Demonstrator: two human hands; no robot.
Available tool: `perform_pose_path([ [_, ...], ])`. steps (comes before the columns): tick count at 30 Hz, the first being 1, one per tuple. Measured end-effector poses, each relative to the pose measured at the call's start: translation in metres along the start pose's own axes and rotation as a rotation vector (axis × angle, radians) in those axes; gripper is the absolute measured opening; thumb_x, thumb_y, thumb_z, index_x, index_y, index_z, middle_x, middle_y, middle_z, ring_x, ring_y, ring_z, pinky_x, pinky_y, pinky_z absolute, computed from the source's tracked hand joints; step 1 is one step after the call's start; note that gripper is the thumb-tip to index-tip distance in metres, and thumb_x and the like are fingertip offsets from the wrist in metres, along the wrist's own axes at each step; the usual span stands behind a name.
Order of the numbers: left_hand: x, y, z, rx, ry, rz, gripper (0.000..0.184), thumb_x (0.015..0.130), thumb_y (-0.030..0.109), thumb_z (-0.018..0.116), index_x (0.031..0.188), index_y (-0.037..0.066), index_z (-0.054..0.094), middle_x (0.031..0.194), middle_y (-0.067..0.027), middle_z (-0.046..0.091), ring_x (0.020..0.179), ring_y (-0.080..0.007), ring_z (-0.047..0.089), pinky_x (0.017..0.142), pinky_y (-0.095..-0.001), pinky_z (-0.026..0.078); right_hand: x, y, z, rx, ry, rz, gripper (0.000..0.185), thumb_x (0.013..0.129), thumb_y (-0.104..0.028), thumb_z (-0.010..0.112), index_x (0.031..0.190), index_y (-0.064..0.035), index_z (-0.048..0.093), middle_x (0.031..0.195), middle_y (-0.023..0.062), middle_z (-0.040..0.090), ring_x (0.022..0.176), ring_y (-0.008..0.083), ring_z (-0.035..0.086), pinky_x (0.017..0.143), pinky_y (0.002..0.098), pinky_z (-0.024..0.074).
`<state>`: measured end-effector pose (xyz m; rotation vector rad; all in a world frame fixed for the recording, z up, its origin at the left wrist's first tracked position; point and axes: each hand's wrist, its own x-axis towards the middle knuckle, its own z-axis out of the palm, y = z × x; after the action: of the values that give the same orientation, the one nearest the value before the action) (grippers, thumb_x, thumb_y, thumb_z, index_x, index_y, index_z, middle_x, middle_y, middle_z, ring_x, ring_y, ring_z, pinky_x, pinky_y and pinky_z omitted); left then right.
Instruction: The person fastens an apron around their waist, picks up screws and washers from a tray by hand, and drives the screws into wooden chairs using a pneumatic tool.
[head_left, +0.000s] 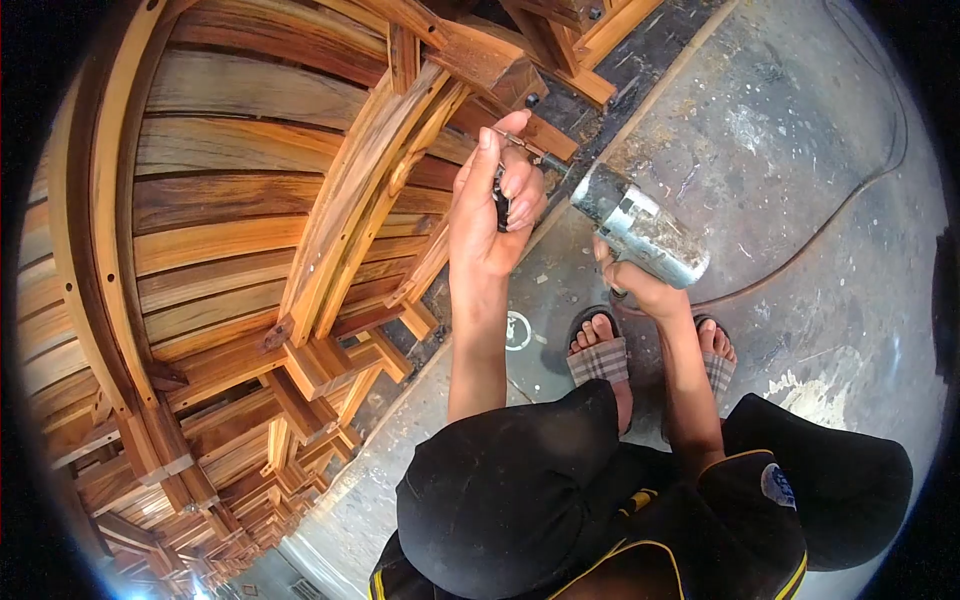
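My left hand (497,190) is closed, with small dark screws (502,205) bunched against the palm. Its thumb and forefinger meet around the slim metal tip (512,138) of a driver bit; whether a screw sits on that tip is too small to tell. In my right hand (645,285) is a worn, silver-grey power driver (650,230), gripped by its handle and pointing up and left toward my left fingers. A wooden slatted bench or chair (365,190) stands just left of my left hand, its frame close behind the fingers.
More wooden furniture frames (290,440) run down the left side, and others (575,50) stand at the top. A dark hose or cord (820,225) trails from the driver across the grey, stained floor (780,130). My sandalled feet (600,355) are below the driver.
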<state>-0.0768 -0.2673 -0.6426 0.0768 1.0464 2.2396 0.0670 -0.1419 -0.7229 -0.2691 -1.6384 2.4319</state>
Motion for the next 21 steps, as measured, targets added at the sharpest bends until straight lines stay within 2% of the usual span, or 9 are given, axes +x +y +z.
perform_pose_path([
  [1,-0.002,0.000,0.000,-0.018,-0.016,0.005,0.037,0.098,0.035,0.046,0.114,0.003,0.054,0.059,0.0019,0.039,0.045,-0.0069,0.036,0.038,-0.0187,0.026,0.000,0.001,0.000,-0.002,-0.004,0.000,0.024,0.070,0.003,0.057,0.093,-0.0015,0.063,0.082,0.0010,0.063,0.070,0.0098,0.055,0.061,0.0258,0.0445],
  [3,-0.007,0.001,0.002,-0.036,-0.030,0.015,0.038,0.098,0.036,0.045,0.116,0.004,0.053,0.059,0.0025,0.039,0.045,-0.0067,0.036,0.037,-0.0187,0.026,0.001,0.002,0.001,-0.287,0.007,-0.248,0.023,0.071,0.003,0.057,0.093,-0.0008,0.063,0.082,0.0022,0.063,0.072,0.0115,0.056,0.063,0.0271,0.0457],
  [4,-0.010,0.002,0.003,-0.083,-0.041,0.008,0.039,0.098,0.038,0.045,0.118,0.005,0.052,0.059,0.0030,0.038,0.045,-0.0065,0.035,0.038,-0.0188,0.026,0.003,-0.001,0.003,-0.288,0.002,-0.249,0.023,0.071,0.003,0.057,0.093,-0.0008,0.063,0.082,0.0022,0.063,0.072,0.0115,0.056,0.063,0.0271,0.0457],
  [6,-0.015,0.001,0.004,-0.131,-0.048,0.004,0.041,0.098,0.039,0.045,0.120,0.006,0.052,0.059,0.0035,0.038,0.045,-0.0063,0.035,0.038,-0.0188,0.026,0.006,-0.008,0.008,-0.500,0.071,-0.437,0.013,0.069,0.007,0.067,0.074,-0.0038,0.063,0.080,0.0114,0.065,0.072,0.0225,0.064,0.064,0.0321,0.0501],
  [9,-0.021,-0.010,-0.009,-0.203,0.093,0.008,0.041,0.097,0.042,0.045,0.116,0.007,0.053,0.063,0.0030,0.040,0.048,-0.0071,0.037,0.039,-0.0196,0.027,0.007,-0.004,0.003,-0.514,0.006,-0.542,0.015,0.069,0.008,0.064,0.081,-0.0012,0.065,0.081,0.0103,0.065,0.074,0.0214,0.064,0.065,0.0320,0.0499],
  [10,-0.022,-0.015,-0.017,-0.209,0.106,0.012,0.041,0.097,0.042,0.045,0.116,0.007,0.053,0.063,0.0030,0.040,0.048,-0.0071,0.037,0.039,-0.0196,0.027,0.004,-0.004,0.004,-0.512,-0.005,-0.533,0.015,0.069,0.008,0.064,0.081,-0.0012,0.065,0.081,0.0103,0.065,0.074,0.0214,0.064,0.065,0.0320,0.0499],
  [13,-0.024,-0.029,-0.042,-0.192,0.250,-0.046,0.034,0.096,0.036,0.048,0.105,0.004,0.058,0.066,-0.0019,0.044,0.051,-0.0106,0.036,0.040,-0.0211,0.027,0.000,-0.013,0.006,-0.143,0.004,-0.100,0.026,0.067,0.004,0.058,0.092,0.0033,0.064,0.085,0.0079,0.066,0.076,0.0166,0.061,0.067,0.0295,0.0484],
  [17,-0.035,-0.042,-0.062,-0.267,0.148,-0.038,0.038,0.091,0.030,0.042,0.108,-0.003,0.055,0.073,-0.0067,0.046,0.054,-0.0151,0.040,0.041,-0.0240,0.030,-0.001,-0.012,0.007,0.004,0.015,-0.013,0.031,0.064,0.004,0.057,0.094,0.0042,0.063,0.085,0.0085,0.065,0.073,0.0169,0.060,0.066,0.0284,0.0474],
  [21,-0.036,-0.044,-0.065,-0.271,0.180,-0.089,0.036,0.091,0.025,0.044,0.112,-0.002,0.053,0.074,-0.0060,0.046,0.055,-0.0143,0.040,0.042,-0.0236,0.031,0.000,-0.013,0.006,0.111,-0.006,0.017,0.026,0.067,0.006,0.055,0.091,0.0022,0.062,0.084,0.0062,0.062,0.075,0.0144,0.057,0.064,0.0285,0.0467],
])
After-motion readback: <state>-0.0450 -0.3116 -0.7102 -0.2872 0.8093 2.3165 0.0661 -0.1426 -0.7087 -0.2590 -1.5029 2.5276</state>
